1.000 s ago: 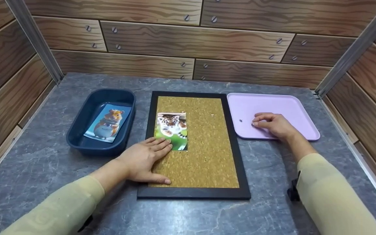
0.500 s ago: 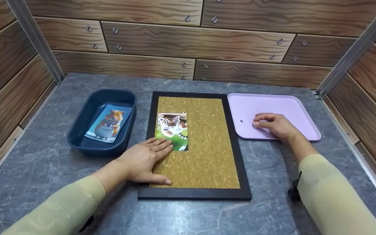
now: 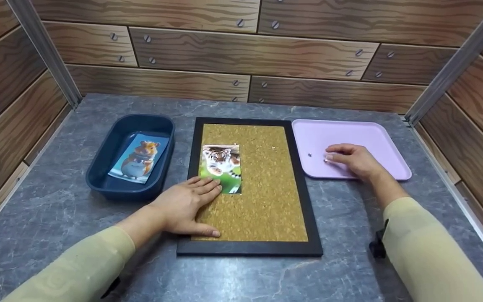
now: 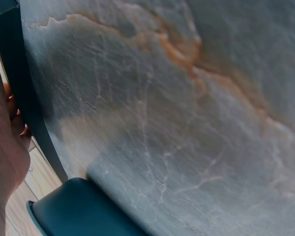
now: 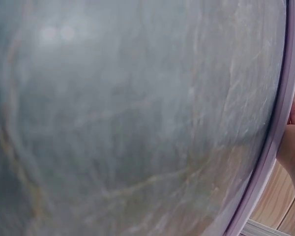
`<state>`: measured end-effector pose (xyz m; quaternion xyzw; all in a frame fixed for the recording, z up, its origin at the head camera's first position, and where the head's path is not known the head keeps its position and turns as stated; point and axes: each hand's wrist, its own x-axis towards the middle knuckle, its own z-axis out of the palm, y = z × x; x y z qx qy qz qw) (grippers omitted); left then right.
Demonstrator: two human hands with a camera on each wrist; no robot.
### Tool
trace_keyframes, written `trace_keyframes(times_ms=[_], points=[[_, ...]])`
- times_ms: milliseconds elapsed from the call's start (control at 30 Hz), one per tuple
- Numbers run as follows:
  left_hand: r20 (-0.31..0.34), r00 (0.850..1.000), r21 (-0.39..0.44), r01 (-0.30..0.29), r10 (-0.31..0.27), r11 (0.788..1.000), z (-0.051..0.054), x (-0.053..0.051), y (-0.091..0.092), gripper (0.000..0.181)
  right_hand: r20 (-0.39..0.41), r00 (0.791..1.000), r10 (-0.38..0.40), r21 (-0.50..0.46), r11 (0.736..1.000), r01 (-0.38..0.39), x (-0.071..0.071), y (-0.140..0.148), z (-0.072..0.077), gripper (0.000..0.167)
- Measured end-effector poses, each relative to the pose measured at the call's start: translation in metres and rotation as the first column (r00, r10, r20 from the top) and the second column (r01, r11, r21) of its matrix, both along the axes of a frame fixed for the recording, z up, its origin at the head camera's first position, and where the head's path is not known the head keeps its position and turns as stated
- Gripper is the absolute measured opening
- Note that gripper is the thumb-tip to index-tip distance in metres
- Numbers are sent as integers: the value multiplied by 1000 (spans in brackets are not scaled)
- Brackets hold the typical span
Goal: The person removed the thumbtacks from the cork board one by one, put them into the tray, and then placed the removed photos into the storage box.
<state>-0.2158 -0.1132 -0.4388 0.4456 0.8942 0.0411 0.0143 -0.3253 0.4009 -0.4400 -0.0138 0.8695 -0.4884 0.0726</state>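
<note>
My left hand (image 3: 187, 205) lies flat with fingers spread on the black-framed cork board (image 3: 266, 201). Its fingertips rest on the lower left corner of a tiger cub photo (image 3: 220, 161) placed upright on the cork. Over the lilac tray (image 3: 363, 134), my right hand (image 3: 357, 161) pinches a small shiny pin (image 3: 325, 160) at its thumb tip; the other fingertips are partly hidden. A second small pin (image 3: 310, 155) lies left of it on the tray. Each wrist view shows only part of its hand at the edge.
A dark blue bin (image 3: 130, 193) left of the board holds a hamster picture (image 3: 136, 161). Tiny pale pins show on the cork, one at the photo's top edge and another pin (image 3: 273, 147) farther right. Wood-patterned walls (image 3: 241, 50) enclose the grey marbled table (image 3: 241, 279).
My right fingers have shifted slightly around the small pin, which now shows a little more at the thumb tip. The left hand, photo and board stay in place.
</note>
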Motion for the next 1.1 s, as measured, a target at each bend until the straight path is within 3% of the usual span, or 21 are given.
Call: trace_keyframes(times_ms=[167, 400, 633, 833, 1100], points=[[3, 1000, -3, 2, -2, 1000, 1, 0, 0, 116, -5, 1000, -19, -7, 1000, 19, 0, -1, 3, 47], [-10, 1000, 6, 7, -7, 1000, 2, 1, 1, 114, -73, 997, -38, -156, 987, 26, -1, -4, 8, 55], [-12, 1000, 0, 5, -5, 1000, 2, 1, 1, 114, -122, 992, -26, -95, 995, 14, -1, -8, 22, 61], [-5, 1000, -8, 2, -2, 1000, 2, 0, 1, 115, -122, 992, -20, -144, 990, 2, 0, -20, 32, 62], [-3, 1000, 3, 5, -5, 1000, 2, 0, 1, 115, -101, 995, 21, -139, 990, -35, -4, -44, 40, 62]])
